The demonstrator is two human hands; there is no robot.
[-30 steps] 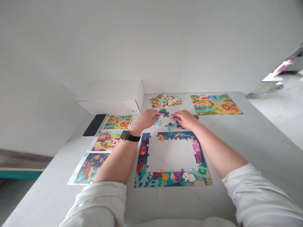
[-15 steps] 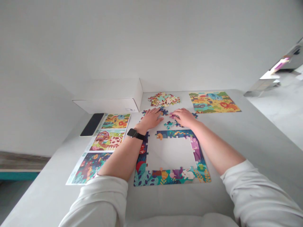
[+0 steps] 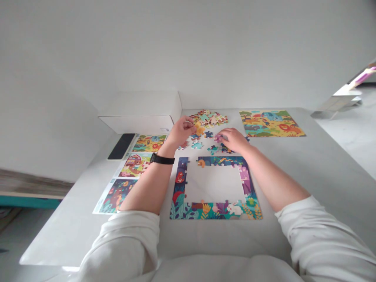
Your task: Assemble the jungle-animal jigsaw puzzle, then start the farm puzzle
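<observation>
My left hand (image 3: 184, 129), with a black watch on its wrist, pinches a yellow puzzle piece (image 3: 200, 128) just above the loose pieces. My right hand (image 3: 232, 139) is lower and to the right, its fingertips closed on a pinkish-purple puzzle piece (image 3: 217, 138). Between and below the hands lie loose pieces, among them a dark blue piece (image 3: 208, 134) and a light teal piece (image 3: 197, 145). Nearer to me is the joined puzzle border (image 3: 194, 211), with a gap in its top edge towards the left. Some loose pieces are partly hidden by my right hand.
A heap of mixed pieces (image 3: 210, 117) lies behind my hands. At the back right is a finished animal puzzle (image 3: 272, 123). A white box (image 3: 135, 123), a black phone (image 3: 121, 146) and a sheet of three pictures (image 3: 117, 196), partly under my left forearm, are on the left.
My left hand has lifted off the loose pieces, moved slightly back and turned, and now holds a yellow piece. My right hand stays at the pinkish-purple piece. The camera view has shifted slightly.
</observation>
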